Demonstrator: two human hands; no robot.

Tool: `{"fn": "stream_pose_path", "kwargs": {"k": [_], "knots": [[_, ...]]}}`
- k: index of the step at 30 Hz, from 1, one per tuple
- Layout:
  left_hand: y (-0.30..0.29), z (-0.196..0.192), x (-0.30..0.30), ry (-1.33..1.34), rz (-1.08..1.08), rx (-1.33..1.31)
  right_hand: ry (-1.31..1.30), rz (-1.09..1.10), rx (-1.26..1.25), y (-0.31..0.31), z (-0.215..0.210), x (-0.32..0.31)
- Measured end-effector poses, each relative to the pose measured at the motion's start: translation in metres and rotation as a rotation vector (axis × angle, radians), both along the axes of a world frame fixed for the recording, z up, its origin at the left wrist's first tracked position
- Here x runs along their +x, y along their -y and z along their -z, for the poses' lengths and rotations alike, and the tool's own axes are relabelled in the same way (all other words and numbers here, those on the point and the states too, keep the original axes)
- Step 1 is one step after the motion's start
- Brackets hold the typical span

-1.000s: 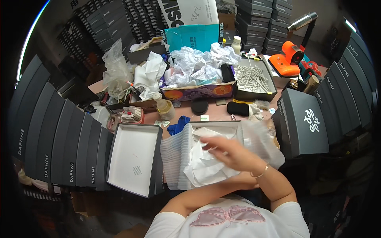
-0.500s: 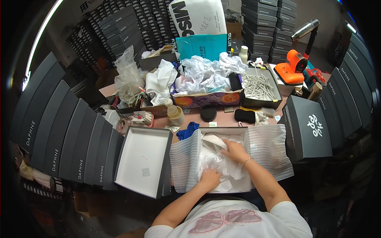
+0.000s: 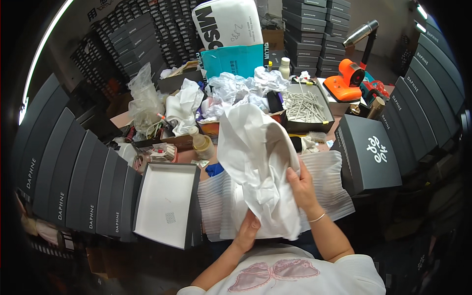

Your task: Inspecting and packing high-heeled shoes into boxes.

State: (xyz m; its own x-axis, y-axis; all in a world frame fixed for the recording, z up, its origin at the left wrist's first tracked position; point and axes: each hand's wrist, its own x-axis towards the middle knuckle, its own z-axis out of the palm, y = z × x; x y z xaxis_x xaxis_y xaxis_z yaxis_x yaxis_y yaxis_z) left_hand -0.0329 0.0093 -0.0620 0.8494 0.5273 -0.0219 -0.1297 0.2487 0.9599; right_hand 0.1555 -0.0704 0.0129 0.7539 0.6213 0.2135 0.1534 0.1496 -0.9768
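Both hands hold a big crumpled sheet of white tissue paper (image 3: 260, 162) up over the work spot. My right hand (image 3: 304, 188) grips its right edge, thumb on the near side. Lower down, my left hand (image 3: 247, 231) is closed on the bottom left part of the sheet. Whether anything is wrapped in the paper is hidden. Under it, translucent ridged foam wrap (image 3: 327, 184) spreads out to both sides of a box that the paper now mostly covers. To the left lies a dark box lid (image 3: 164, 199), its white inside facing up.
Dark shoe boxes (image 3: 73, 172) stand in a row on the left, others (image 3: 371, 155) on the right. Behind are a box of crumpled paper (image 3: 246, 88), a box of white sticks (image 3: 307, 105), a beige bottle (image 3: 201, 142) and an orange-based heat tool (image 3: 344, 81).
Both hands have lifted the tissue paper out of the box and raised it, opening it out. The whole view has shifted slightly.
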Motion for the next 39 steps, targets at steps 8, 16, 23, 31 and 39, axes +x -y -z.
{"fn": "stream_pose_path", "kwargs": {"k": [8, 16, 23, 31, 39], "knots": [[-0.009, 0.033, -0.025, 0.143, 0.086, -0.709, 0.046, -0.133, 0.315, -0.006, 0.01, -0.05], [-0.006, 0.01, -0.002, -0.029, 0.027, -0.707, -0.103, -0.38, 0.332, 0.022, -0.007, -0.054], [-0.021, 0.0, -0.004, 0.111, -0.006, -0.776, -0.012, -0.559, 0.086, 0.033, 0.006, -0.034], [-0.023, -0.005, -0.005, 0.081, -0.036, -0.753, -0.25, -0.321, 0.077, 0.01, 0.011, -0.005], [-0.033, 0.0, -0.031, 0.075, -0.153, -0.718, 0.105, -0.69, -0.464, 0.021, 0.069, -0.024]]}}
